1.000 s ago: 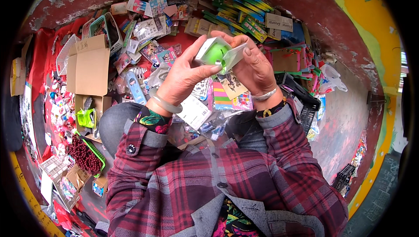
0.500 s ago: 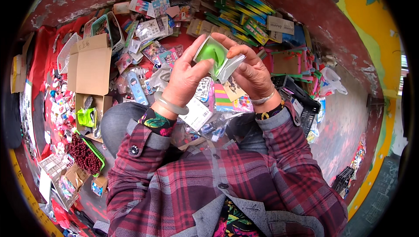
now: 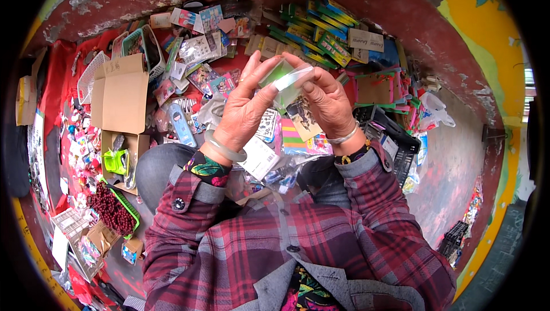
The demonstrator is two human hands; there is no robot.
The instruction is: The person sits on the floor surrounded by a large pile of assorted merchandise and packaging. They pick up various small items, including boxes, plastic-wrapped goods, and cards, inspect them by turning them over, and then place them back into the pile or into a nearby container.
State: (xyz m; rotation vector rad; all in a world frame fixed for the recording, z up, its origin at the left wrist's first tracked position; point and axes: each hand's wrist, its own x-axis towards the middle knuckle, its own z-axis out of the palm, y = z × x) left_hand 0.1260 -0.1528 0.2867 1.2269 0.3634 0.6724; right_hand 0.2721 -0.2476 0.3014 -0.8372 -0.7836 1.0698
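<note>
Between my two hands is a small clear plastic box (image 3: 288,88) with something green showing through it. A bright glare lies across its upper face, so what is inside cannot be made out. My left hand (image 3: 247,104) grips the box's left side, thumb on the near face and fingers along the far edge. On the other side, my right hand (image 3: 327,100) pinches the right edge between thumb and fingers. Below the box lie packaged items in plastic, among them a striped colourful pack (image 3: 303,139) and a white card with a barcode (image 3: 260,153).
An open cardboard box (image 3: 123,99) stands at the left, with baskets (image 3: 150,53) behind it. Dark red beads (image 3: 112,208) fill a green tray lower left. Stacked yellow-green boxes (image 3: 321,30) lie at the far side. A black crate (image 3: 395,139) is by my right forearm.
The box has been turned in my hands, so the green object inside shows less and glare covers its face. Both hands still hold it at nearly the same place.
</note>
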